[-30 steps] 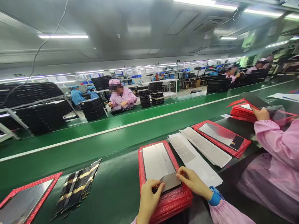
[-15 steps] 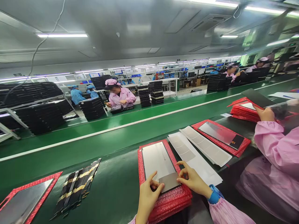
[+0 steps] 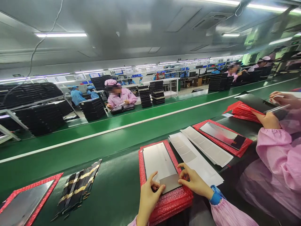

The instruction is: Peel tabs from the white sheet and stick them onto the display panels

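Observation:
A grey rectangular sticker sheet [image 3: 169,182] lies over the near end of a shiny flat panel [image 3: 156,158]. Its left edge is at the thumb of my left hand [image 3: 150,193], whose index finger points up along the panel. My right hand [image 3: 194,180] pinches the sheet's right edge between thumb and finger. Under the panel is a stack of red bubble-wrap sheets [image 3: 172,204]. Just right of the stack, white paper backing [image 3: 207,172] carries more grey stickers [image 3: 184,149].
To the left lie black-and-gold strips [image 3: 76,188] and another panel [image 3: 25,204] on red wrap. A further panel [image 3: 222,135] rests at the right. Beside me, a co-worker's hand [image 3: 270,120] holds a dark sheet. A green conveyor belt [image 3: 105,138] runs beyond the bench.
My hands and the grey sticker sheet stay almost in place. At the right, the co-worker's dark sheet has shifted and a second hand has come over it.

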`<state>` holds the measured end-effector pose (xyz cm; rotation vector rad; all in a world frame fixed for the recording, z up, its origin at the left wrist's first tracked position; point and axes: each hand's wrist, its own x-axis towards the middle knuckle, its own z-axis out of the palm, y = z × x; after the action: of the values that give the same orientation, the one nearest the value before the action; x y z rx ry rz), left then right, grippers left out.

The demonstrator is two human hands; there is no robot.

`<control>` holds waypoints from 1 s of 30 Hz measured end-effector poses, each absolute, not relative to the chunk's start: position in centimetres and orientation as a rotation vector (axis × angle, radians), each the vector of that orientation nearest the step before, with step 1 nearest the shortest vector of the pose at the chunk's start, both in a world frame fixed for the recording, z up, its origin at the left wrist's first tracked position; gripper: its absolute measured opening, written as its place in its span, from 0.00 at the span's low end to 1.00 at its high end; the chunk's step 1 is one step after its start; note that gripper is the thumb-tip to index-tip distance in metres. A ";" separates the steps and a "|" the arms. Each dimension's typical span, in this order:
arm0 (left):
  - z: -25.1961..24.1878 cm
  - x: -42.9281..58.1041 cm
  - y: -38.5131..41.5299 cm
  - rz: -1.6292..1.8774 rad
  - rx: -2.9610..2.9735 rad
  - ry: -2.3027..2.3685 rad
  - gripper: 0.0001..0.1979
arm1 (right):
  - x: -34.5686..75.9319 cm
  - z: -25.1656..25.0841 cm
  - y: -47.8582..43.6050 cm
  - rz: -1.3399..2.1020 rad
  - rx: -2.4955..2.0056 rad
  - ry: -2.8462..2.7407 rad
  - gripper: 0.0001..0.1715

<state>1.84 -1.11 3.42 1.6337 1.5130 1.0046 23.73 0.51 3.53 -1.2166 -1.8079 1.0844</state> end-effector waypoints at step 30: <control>3.8 1.7 -1.0 0.885 1.651 1.495 0.29 | 23.8 3.3 0.2 1.054 -1.187 -1.847 0.13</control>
<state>1.67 -1.02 3.83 1.6512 1.4948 0.8853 23.78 0.18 3.30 -1.1866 -1.8470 1.0545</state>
